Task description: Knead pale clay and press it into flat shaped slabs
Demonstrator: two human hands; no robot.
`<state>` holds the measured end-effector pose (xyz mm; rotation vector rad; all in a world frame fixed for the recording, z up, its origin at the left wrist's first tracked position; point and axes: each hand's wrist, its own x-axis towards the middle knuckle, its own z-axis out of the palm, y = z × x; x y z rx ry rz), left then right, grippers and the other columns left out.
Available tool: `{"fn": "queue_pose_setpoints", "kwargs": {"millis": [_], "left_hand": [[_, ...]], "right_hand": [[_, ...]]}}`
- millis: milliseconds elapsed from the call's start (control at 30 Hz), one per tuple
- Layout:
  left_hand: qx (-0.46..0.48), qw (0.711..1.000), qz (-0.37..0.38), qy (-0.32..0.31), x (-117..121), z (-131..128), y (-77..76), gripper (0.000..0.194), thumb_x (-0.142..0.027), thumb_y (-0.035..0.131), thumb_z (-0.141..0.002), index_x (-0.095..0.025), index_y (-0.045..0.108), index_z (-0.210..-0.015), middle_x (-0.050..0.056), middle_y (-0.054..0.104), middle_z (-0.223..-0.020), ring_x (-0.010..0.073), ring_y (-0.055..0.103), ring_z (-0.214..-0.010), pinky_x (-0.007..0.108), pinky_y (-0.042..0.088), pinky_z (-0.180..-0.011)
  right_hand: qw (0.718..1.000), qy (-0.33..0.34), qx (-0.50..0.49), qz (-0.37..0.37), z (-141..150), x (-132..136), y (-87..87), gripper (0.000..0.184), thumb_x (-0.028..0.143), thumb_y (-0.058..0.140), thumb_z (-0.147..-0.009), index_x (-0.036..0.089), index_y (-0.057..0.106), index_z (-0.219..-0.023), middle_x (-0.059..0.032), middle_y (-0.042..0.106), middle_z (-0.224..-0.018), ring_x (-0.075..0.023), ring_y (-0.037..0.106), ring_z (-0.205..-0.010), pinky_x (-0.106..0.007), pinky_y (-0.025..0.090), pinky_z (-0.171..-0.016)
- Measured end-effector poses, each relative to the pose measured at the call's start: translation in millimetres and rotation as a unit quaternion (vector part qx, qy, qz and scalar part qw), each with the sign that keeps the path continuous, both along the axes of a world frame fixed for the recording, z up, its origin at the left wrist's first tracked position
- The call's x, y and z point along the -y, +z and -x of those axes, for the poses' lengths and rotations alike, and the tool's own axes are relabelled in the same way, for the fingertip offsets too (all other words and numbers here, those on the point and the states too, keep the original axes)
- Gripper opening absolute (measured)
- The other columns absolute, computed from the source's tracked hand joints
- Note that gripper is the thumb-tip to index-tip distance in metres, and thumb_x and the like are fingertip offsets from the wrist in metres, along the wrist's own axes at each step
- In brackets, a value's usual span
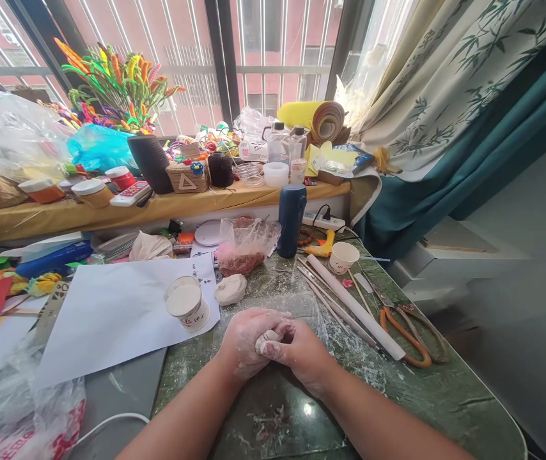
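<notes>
On the table (469,409), the bottle (292,222) stands behind the rolling pin (357,306); scissors (405,326) lie right of the pin, paper (114,319) to its left.

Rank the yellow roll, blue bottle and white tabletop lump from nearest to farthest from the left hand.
1. White tabletop lump, just beyond the left hand.
2. Blue bottle, farther back, rightward.
3. Yellow roll, on the ledge behind.

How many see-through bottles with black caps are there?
2. They are side by side on the windowsill: the left bottle and the right bottle, near the yellow roll. More might hide in the clutter.
</notes>
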<state>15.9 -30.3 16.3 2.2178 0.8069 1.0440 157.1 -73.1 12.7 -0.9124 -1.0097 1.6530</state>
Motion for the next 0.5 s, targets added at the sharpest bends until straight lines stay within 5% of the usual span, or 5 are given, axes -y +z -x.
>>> {"fn": "queue_pose_setpoints", "kwargs": {"millis": [300, 367, 500], "left_hand": [[-0.039, 0.999, 0.021, 0.012, -6.3, -3.3, 3.5, 0.018, -0.03, 0.058, -0.094, -0.023, 0.074, -0.089, 0.005, 0.077, -0.09, 0.0187, 0.072, -0.083, 0.029, 0.058, -0.076], [-0.009, 0.999, 0.017, 0.027, -8.2, -3.2, 1.9, 0.017, -0.031, 0.064, -0.089, -0.023, 0.072, -0.103, 0.008, 0.075, -0.105, 0.0217, 0.071, -0.097, 0.034, 0.058, -0.086], [0.003, 0.999, -0.024, 0.04, -9.0, -0.9, 1.0, 0.056, -0.029, 0.077, -0.079, -0.024, 0.057, -0.131, 0.014, 0.06, -0.136, 0.0287, 0.057, -0.126, 0.046, 0.049, -0.106]], "right_hand": [[0.997, -0.054, -0.026, 0.055, 4.6, 2.1, -7.7, 0.042, 0.051, 0.087, -0.068, 0.016, 0.068, -0.08, -0.0028, 0.068, -0.081, -0.0206, 0.06, -0.081, -0.034, 0.046, -0.081], [0.995, -0.038, -0.076, 0.059, 4.7, 0.6, -2.6, 0.039, 0.048, 0.086, -0.07, 0.016, 0.068, -0.084, -0.0027, 0.067, -0.082, -0.0207, 0.06, -0.083, -0.034, 0.047, -0.082], [0.981, -0.02, -0.19, 0.042, -5.5, -6.5, 11.9, 0.02, 0.035, 0.078, -0.079, 0.018, 0.071, -0.087, -0.0037, 0.069, -0.096, -0.0208, 0.062, -0.094, -0.034, 0.048, -0.091]]}}
